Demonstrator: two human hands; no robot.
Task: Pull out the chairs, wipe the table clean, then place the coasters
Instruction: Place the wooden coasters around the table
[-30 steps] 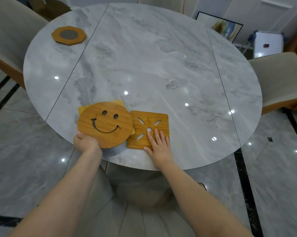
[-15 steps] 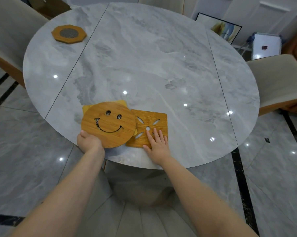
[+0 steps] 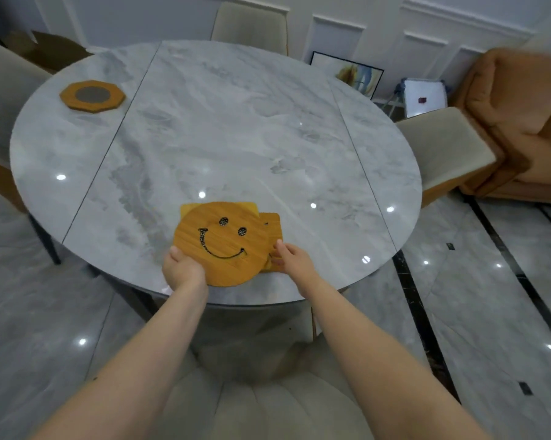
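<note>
Both bare forearms extend forward, converging slightly. The left hand is curled, thumb uppermost, gripping the smiley coaster at its near-left edge. The right hand pinches the square coaster near its edge.

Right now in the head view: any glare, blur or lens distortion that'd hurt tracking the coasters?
Head view: small ceiling-light glare spots dot the glossy table, none on the smiley coaster; wide-angle warp bends the table rim and floor lines; slight softness overall, hands mildly blurred; the octagonal coaster stays legible; the square coaster is mostly hidden under the smiley one.
</note>
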